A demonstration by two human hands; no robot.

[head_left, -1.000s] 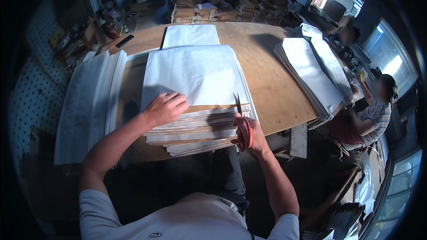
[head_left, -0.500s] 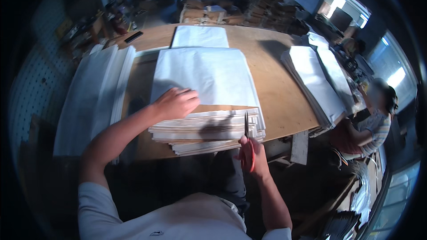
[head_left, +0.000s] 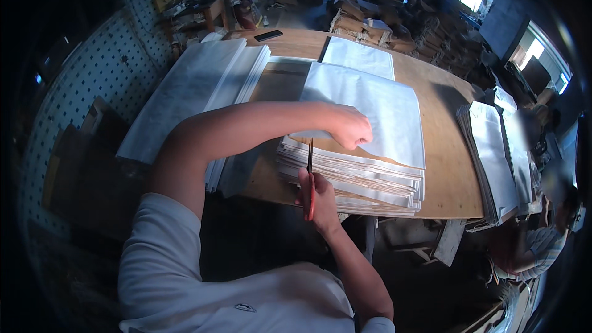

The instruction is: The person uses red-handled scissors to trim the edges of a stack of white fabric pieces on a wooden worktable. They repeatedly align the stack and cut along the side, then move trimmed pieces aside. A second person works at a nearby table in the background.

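My right hand grips a pair of scissors by the red handles, blades pointing away from me at the near left corner of a stack of white sheets. White and brown layers show along the stack's near edges, and a brown strip lies bare below the top sheet. Over that sheet's near part is my left hand, its arm reaching across from the left. Its fingers are curled closed; whatever they hold is hidden.
The stack lies on a wooden table. White piles stand left and right, with another white sheet behind. A dark phone-like slab rests at the far edge. A person sits at the right.
My view has swung left, shifting the table rightward in the picture. My left hand has crossed to the right over the stack; the scissors are now at its left corner rather than its right.
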